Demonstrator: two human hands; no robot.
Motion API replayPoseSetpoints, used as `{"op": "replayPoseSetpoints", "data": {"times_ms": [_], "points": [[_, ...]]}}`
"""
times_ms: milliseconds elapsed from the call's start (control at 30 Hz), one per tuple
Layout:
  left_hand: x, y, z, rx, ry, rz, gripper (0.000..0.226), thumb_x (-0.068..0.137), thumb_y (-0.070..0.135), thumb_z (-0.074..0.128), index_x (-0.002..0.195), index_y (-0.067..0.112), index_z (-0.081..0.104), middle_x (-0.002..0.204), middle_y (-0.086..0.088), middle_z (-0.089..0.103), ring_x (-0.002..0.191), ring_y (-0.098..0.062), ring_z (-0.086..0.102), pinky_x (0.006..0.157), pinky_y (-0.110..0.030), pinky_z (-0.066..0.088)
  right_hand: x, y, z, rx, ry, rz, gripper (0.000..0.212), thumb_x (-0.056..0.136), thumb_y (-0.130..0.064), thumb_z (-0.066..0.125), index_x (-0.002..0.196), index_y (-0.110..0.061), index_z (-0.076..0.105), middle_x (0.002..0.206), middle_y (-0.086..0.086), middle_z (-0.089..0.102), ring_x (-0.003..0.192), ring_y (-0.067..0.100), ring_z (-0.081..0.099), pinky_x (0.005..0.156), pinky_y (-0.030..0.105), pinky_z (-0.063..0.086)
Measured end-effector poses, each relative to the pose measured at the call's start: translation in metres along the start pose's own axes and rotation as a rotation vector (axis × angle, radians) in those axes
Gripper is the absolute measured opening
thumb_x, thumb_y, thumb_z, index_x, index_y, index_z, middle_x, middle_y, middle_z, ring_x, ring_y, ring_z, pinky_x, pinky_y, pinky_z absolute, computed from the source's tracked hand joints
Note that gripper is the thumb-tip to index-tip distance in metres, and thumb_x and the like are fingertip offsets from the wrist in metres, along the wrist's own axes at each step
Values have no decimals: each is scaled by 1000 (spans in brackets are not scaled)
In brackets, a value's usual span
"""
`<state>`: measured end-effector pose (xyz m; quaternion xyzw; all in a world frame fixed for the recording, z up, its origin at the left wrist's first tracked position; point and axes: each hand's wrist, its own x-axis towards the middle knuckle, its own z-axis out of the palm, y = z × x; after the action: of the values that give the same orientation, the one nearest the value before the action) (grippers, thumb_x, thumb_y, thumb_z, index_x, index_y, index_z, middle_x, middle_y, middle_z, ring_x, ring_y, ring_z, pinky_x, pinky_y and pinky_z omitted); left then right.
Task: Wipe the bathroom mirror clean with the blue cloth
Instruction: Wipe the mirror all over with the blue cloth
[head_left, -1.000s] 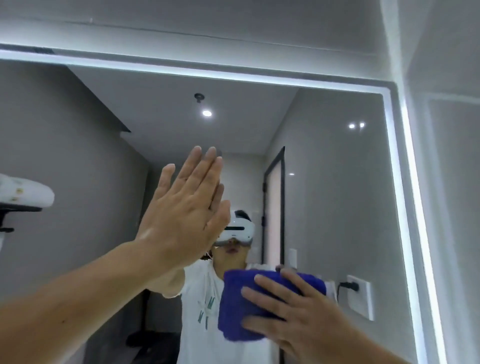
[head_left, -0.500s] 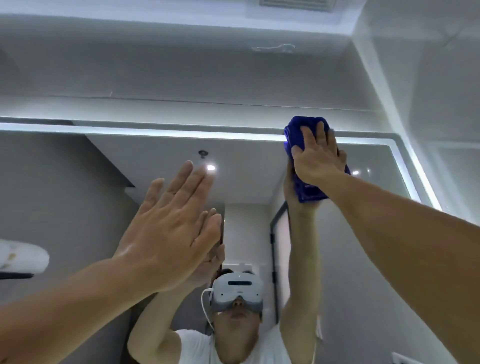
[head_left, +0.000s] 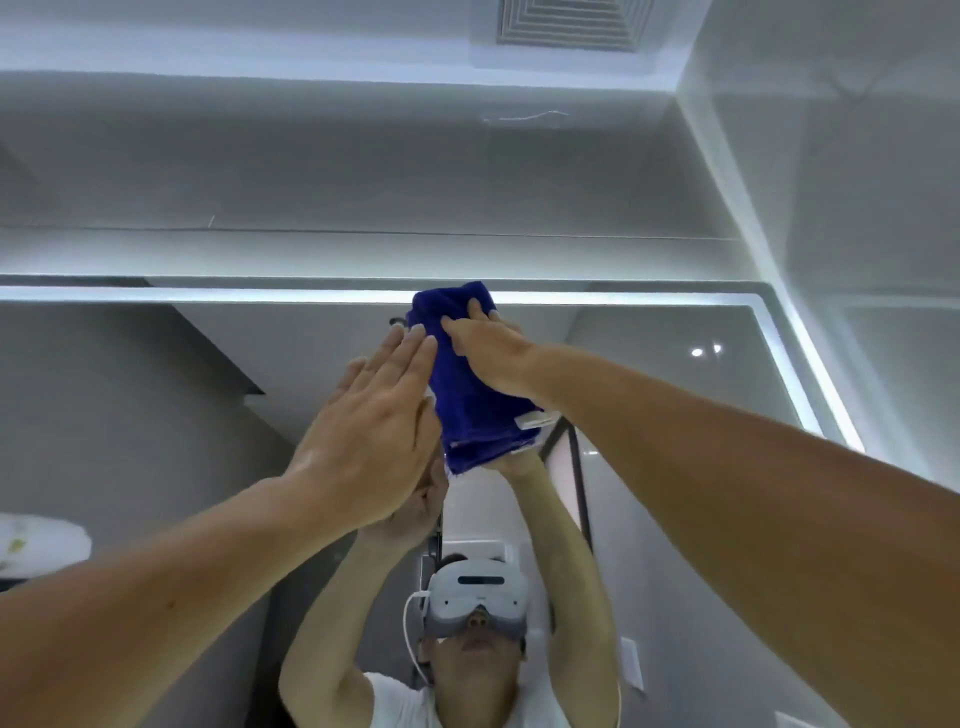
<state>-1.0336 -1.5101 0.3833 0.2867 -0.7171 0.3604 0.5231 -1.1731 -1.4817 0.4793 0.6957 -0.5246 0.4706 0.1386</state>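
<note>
Blue cloth (head_left: 467, 421): pressed under right hand's (head_left: 493, 358) straight fingers at mirror (head_left: 649, 343) top edge; left hand (head_left: 374, 431) flat (holding nothing); lower glass probably remains.

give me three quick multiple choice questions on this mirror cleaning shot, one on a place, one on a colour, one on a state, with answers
1. Where on the mirror is the blue cloth?
A) near its top edge
B) at its bottom edge
C) at its far left side

2. What colour is the headset in the reflection?
A) black
B) white
C) red

3. How is the left hand held?
A) in a fist
B) pinching the cloth
C) flat, fingers straight

Answers: 1 A, the right hand presses it up at the lit strip along the top; 2 B, its shell shows white; 3 C, its fingers lie straight beside the cloth.
</note>
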Motion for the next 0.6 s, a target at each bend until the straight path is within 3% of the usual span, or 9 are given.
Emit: {"op": "replayPoseSetpoints", "data": {"times_ms": [67,100,167,233,267,333,433,533,600], "points": [[23,17,4,-81,-24,-5,54,106,31,21,156,19,4,164,3,3,150,-9,-7,118,-25,-5,-9,-3,-13,115,-63,20,44,103,-36,29,143,-23,42,154,7,37,111,13,50,116,44,26],[35,27,8,-128,-39,-39,53,106,26,25,156,17,9,164,0,9,151,-12,-1,119,-26,-2,-12,-2,-16,176,-87,35,33,102,-33,30,119,-24,57,139,9,54,97,14,54,108,42,36],[59,43,18,-174,-87,-148,53,105,19,31,154,9,16,161,-9,18,150,-21,10,123,-35,5,-18,-1,-23,268,-65,72,28,98,-30,36,81,-19,55,104,8,64,87,20,56,88,37,44],[81,55,32,-75,-107,-261,56,102,22,38,151,1,20,157,-17,23,147,-31,15,121,-42,12,-21,4,-25,351,-52,69,26,93,-27,40,70,-18,50,84,6,60,81,21,54,81,36,42],[88,59,38,-38,-110,-330,64,101,27,42,151,-1,14,158,-20,16,148,-34,9,121,-46,10,-22,6,-25,409,-57,53,26,92,-26,40,71,-16,51,82,8,60,82,23,55,84,38,42],[95,68,49,-43,-121,-494,85,99,38,44,153,2,-10,162,-16,-9,149,-33,-13,121,-51,3,-24,9,-26,476,-48,27,23,93,-24,41,85,-12,59,101,15,67,98,29,60,92,39,43],[99,73,72,-37,25,-578,87,99,47,37,151,9,-20,162,-8,-21,147,-28,-23,117,-55,6,-27,11,-29,500,112,-52,25,99,-22,39,98,-10,60,124,17,62,112,28,56,90,38,43],[119,47,77,65,126,-429,82,97,49,33,152,16,-19,162,-5,-21,148,-25,-20,116,-55,4,-28,26,-30,114,329,-162,34,102,-17,32,118,-4,59,125,17,59,116,32,53,101,45,41],[146,19,64,122,102,-312,79,96,50,31,154,20,-15,162,-3,-21,148,-23,-21,117,-54,0,-23,46,-29,-118,395,-246,41,103,-21,28,136,-11,50,143,11,48,132,27,42,111,44,33]]}}
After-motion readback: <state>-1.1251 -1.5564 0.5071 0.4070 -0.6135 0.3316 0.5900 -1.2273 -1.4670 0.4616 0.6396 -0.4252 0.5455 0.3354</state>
